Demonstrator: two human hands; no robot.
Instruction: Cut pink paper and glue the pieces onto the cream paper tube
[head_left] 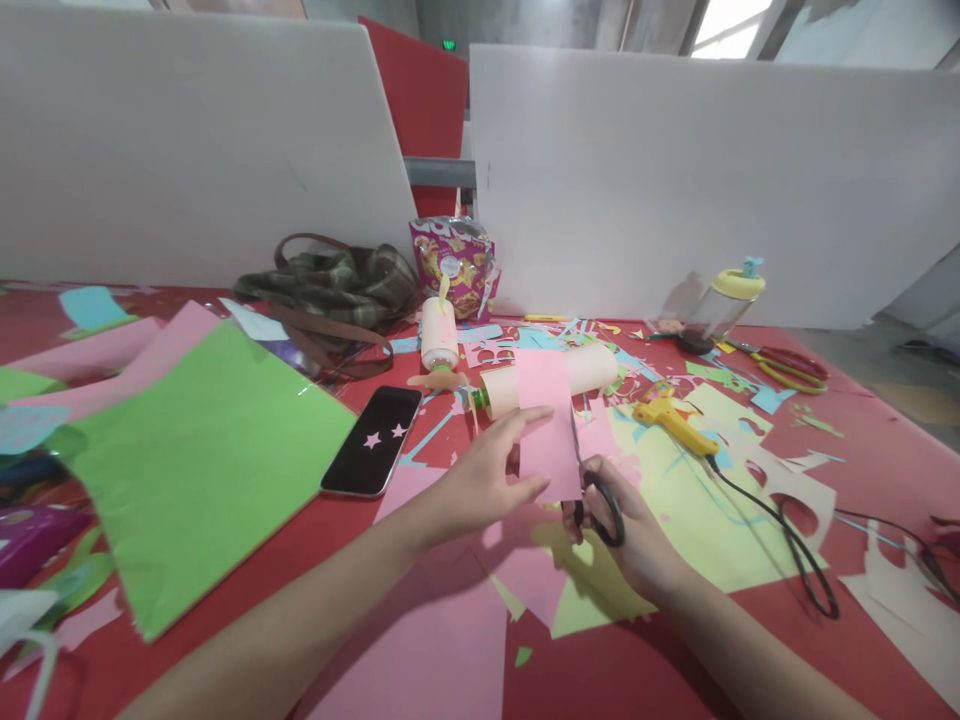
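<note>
My left hand (pixel 484 475) holds a pink paper strip (pixel 546 430) by its left edge. Its index finger and thumb lie on the front, and the other fingers are partly hidden behind the sheet. Black-handled scissors (pixel 611 510) are in my right hand (pixel 634 540), with their blade pointing up along the strip's right edge. Behind the strip lies a cream paper-covered tube (pixel 592 370) with a green end. To its left stands a second cream bottle-like piece (pixel 439 335) with a leaf shape on top. Larger pink sheets (pixel 450 620) lie below my hands.
A phone (pixel 367 450) with two pink stars on it lies left, beside a green sheet (pixel 202 460). At right are a yellow glue gun (pixel 679 425) with its cord, red-and-yellow-handled scissors (pixel 791 368) and a clear jar (pixel 720 310). A snack bag (pixel 455 265) stands at the back.
</note>
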